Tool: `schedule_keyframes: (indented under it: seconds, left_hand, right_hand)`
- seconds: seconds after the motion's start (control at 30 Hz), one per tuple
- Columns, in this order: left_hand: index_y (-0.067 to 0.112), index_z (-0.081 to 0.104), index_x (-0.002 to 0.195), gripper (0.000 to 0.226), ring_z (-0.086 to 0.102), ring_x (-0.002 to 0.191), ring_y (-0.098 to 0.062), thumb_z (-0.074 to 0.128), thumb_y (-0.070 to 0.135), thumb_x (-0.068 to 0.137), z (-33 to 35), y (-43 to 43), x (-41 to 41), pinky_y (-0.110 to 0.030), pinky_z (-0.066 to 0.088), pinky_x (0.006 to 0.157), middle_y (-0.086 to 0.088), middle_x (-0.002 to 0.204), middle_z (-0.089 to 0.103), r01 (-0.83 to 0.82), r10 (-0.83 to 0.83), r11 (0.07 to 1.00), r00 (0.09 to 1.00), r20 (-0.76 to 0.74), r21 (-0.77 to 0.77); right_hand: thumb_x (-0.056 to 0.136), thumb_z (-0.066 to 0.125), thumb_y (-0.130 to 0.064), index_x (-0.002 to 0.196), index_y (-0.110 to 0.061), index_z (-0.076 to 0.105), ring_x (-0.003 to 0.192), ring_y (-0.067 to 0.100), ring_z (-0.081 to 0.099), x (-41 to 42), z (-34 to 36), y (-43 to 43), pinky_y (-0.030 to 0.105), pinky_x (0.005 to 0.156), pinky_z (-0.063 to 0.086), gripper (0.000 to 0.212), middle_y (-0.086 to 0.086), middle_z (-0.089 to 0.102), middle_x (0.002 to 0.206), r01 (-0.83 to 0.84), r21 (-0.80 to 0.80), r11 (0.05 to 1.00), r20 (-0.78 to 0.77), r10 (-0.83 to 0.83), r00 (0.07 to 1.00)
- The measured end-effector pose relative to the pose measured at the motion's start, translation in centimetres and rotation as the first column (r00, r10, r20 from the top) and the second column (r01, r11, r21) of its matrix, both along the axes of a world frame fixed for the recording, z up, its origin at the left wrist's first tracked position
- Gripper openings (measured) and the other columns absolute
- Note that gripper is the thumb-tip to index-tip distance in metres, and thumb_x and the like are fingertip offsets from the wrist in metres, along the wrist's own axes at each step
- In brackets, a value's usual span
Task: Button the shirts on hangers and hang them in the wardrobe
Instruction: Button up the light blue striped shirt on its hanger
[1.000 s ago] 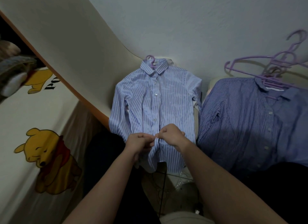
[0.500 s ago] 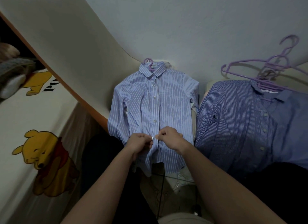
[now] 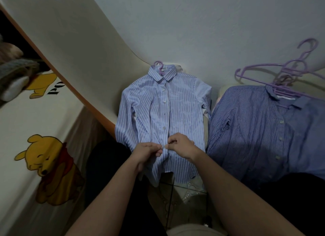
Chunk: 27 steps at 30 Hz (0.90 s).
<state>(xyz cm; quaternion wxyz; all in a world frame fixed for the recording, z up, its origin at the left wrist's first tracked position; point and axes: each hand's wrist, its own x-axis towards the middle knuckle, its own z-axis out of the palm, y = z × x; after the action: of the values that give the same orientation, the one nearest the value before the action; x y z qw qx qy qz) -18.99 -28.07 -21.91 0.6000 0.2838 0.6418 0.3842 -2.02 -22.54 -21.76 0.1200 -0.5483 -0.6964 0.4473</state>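
Observation:
A light blue striped shirt [image 3: 177,112] lies flat in front of me on a purple hanger [image 3: 159,67], its upper buttons fastened. My left hand [image 3: 146,152] and my right hand [image 3: 181,145] meet at the placket near the hem. Both pinch the fabric around a small white button [image 3: 163,146] between their fingertips. A darker blue striped shirt [image 3: 255,130] lies to the right, its front partly open.
Several loose purple hangers [image 3: 288,72] lie on the dark shirt's collar at the upper right. A wardrobe door with a yellow bear print [image 3: 51,167] stands at the left, with an orange edge. Dark fabric [image 3: 105,165] lies below the shirts.
Both hands stay at the lower placket; the fingertips have parted slightly and a white button now shows between them. The view has shifted a little.

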Motion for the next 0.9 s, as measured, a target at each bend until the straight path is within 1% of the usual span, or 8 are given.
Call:
schedule_keyframes:
  seconds: [0.13, 0.23, 0.3, 0.4, 0.53, 0.63, 0.8, 0.9]
  left_hand:
    - [0.002, 0.072, 0.082, 0.009, 0.058, 0.07, -0.021, 0.071, 0.006, 0.09, -0.3, -0.4, 0.5, -0.029, 0.047, 0.067, -0.01, 0.071, 0.066, -0.024, 0.035, 0.996, 0.991, -0.128, 0.087]
    - [0.01, 0.063, 0.084, 0.021, 0.055, 0.064, -0.01, 0.083, 0.017, 0.082, -0.6, -0.9, 1.5, -0.021, 0.044, 0.061, -0.001, 0.069, 0.059, 0.06, -0.002, 0.981, 0.953, -0.302, 0.185]
    - [0.012, 0.058, 0.082, 0.033, 0.052, 0.062, -0.011, 0.085, 0.029, 0.079, -1.0, -1.1, 1.9, -0.026, 0.043, 0.06, 0.0, 0.068, 0.056, 0.141, -0.012, 0.966, 0.86, -0.51, 0.215]
    - [0.014, 0.059, 0.084, 0.027, 0.056, 0.068, -0.013, 0.078, 0.033, 0.081, -1.2, -1.4, 2.3, -0.035, 0.046, 0.066, 0.003, 0.074, 0.059, 0.165, 0.007, 0.97, 0.713, -0.701, 0.177]
    - [0.02, 0.059, 0.089, 0.017, 0.061, 0.078, -0.019, 0.072, 0.028, 0.084, -1.4, -2.5, 2.6, -0.037, 0.053, 0.075, 0.004, 0.082, 0.063, 0.1, 0.028, 0.985, 0.707, -0.707, 0.139]
    - [0.018, 0.059, 0.092, 0.016, 0.066, 0.083, -0.023, 0.072, 0.022, 0.084, -1.6, -3.4, 2.6, -0.035, 0.054, 0.077, 0.003, 0.084, 0.066, -0.012, 0.093, 0.992, 0.728, -0.679, 0.122]
    - [0.02, 0.069, 0.084, 0.002, 0.069, 0.079, -0.025, 0.069, 0.018, 0.083, -2.0, -4.4, 2.1, -0.036, 0.059, 0.073, -0.003, 0.082, 0.071, 0.033, 0.009, 0.998, 0.713, -0.701, 0.046]
    - [0.017, 0.077, 0.083, 0.005, 0.071, 0.08, -0.022, 0.073, 0.02, 0.084, -1.9, -4.8, 1.4, -0.035, 0.059, 0.075, -0.001, 0.08, 0.075, 0.01, 0.027, 0.999, 0.743, -0.669, 0.052]
  right_hand:
    - [0.088, 0.068, -0.036, 0.06, -0.028, 0.06, 0.069, 0.016, 0.051, -0.1, 0.1, -0.3, 0.042, 0.079, 0.037, 0.03, -0.008, 0.054, 0.061, 0.016, 0.003, 1.0, -0.006, -0.016, 1.0]
    - [0.081, 0.06, -0.038, 0.069, -0.027, 0.069, 0.081, 0.017, 0.06, -0.5, 0.9, -0.5, 0.045, 0.085, 0.041, 0.019, -0.008, 0.066, 0.075, 0.035, -0.03, 0.999, 0.002, -0.035, 0.999]
    - [0.081, 0.058, -0.038, 0.076, -0.034, 0.075, 0.096, 0.017, 0.063, -0.6, 1.5, -0.7, 0.046, 0.093, 0.043, 0.018, -0.011, 0.072, 0.091, 0.056, -0.042, 0.998, -0.002, -0.056, 0.998]
    - [0.087, 0.054, -0.035, 0.076, -0.041, 0.075, 0.102, 0.019, 0.061, -0.5, 1.6, -0.9, 0.046, 0.096, 0.043, 0.025, -0.012, 0.069, 0.101, 0.02, -0.002, 1.0, 0.024, -0.02, 1.0]
    - [0.096, 0.053, -0.026, 0.085, -0.046, 0.073, 0.097, 0.023, 0.052, -0.2, 1.0, -1.4, 0.042, 0.09, 0.041, 0.03, -0.008, 0.05, 0.092, -0.026, 0.09, 0.996, 0.086, 0.018, 0.996]
    - [0.095, 0.055, -0.022, 0.09, -0.046, 0.07, 0.107, 0.022, 0.046, -0.3, 1.0, -1.7, 0.041, 0.099, 0.033, 0.029, -0.01, 0.045, 0.095, -0.048, 0.132, 0.99, 0.118, 0.032, 0.992]
    - [0.093, 0.062, -0.03, 0.1, -0.042, 0.07, 0.117, 0.023, 0.041, -0.7, 0.9, -2.7, 0.04, 0.102, 0.03, 0.016, -0.005, 0.047, 0.111, -0.107, 0.225, 0.968, 0.246, 0.049, 0.968]
    - [0.093, 0.061, -0.031, 0.099, -0.033, 0.069, 0.108, 0.02, 0.043, -1.2, 0.8, -4.1, 0.036, 0.096, 0.034, 0.01, -0.003, 0.051, 0.107, -0.077, 0.329, 0.941, 0.221, 0.002, 0.975]
